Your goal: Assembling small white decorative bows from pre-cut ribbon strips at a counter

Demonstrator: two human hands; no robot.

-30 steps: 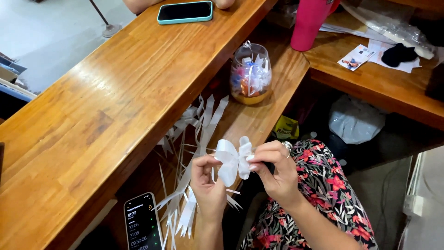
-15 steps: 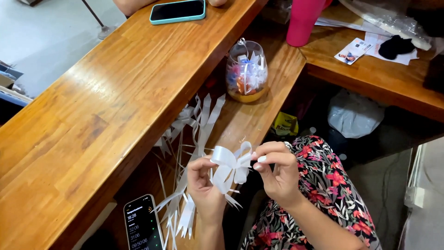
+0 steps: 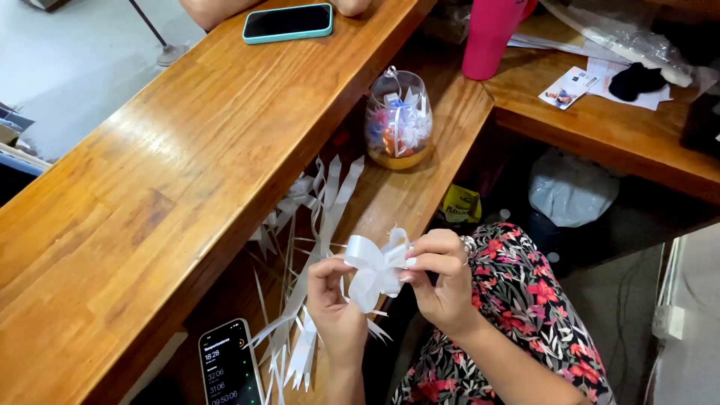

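A white ribbon bow (image 3: 375,268) with puffed loops is held up between both hands over the lower wooden shelf. My left hand (image 3: 335,300) pinches it from below left. My right hand (image 3: 442,279) grips its right side with fingertips, a ring on one finger. Thin ribbon tails hang down from the bow. Flat white ribbon strips (image 3: 315,225) lie fanned out on the shelf just behind my left hand.
A clear round jar (image 3: 398,120) full of ribbons stands further up the shelf. A dark phone (image 3: 229,365) with a lit screen lies near the front left. A teal phone (image 3: 288,22) rests on the upper counter (image 3: 150,172), a pink tumbler (image 3: 491,37) at the corner.
The ribbon has gathered from a flatter, wider shape into a tighter bow with puffed loops. Both hands have stayed close together, shifting slightly lower and to the right.
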